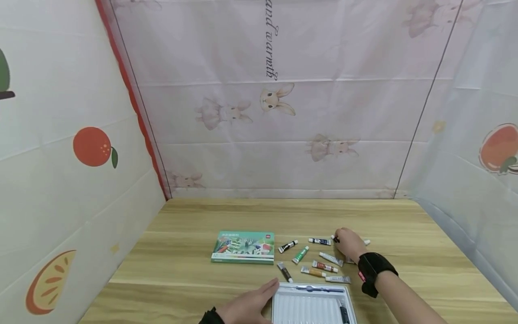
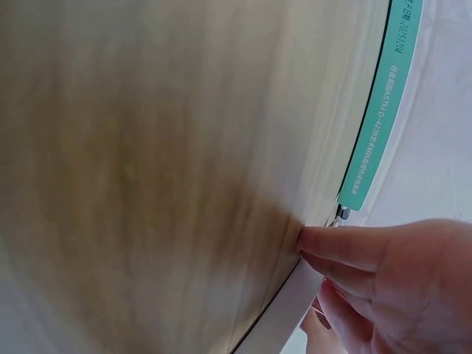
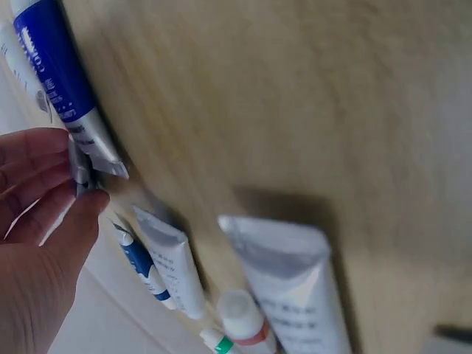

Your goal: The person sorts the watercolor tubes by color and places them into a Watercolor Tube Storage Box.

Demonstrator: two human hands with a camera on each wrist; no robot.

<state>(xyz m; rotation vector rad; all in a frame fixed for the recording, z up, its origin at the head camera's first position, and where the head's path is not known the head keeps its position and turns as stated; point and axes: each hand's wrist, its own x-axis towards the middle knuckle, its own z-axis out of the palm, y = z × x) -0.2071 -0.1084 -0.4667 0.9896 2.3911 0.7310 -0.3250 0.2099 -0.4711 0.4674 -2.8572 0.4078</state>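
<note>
Right hand [image 1: 350,243] pinched a mostly hidden paint tube [image 3: 80,168]; the white tray [image 1: 303,307] lay leftward, nearer the body, touched by the left hand [image 1: 250,303], fingers extended.

Wood-grain table [image 1: 170,261] — tubes [image 1: 301,254], green box [image 1: 243,249], tray [image 1: 303,310]

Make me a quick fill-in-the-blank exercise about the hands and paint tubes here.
The ____ hand touches the white tray.
The right hand pinches a tube, and its wristband is ____.
In the head view, the loose tubes lie to the ____ of the box.
Missing words: left; black; right.
</note>
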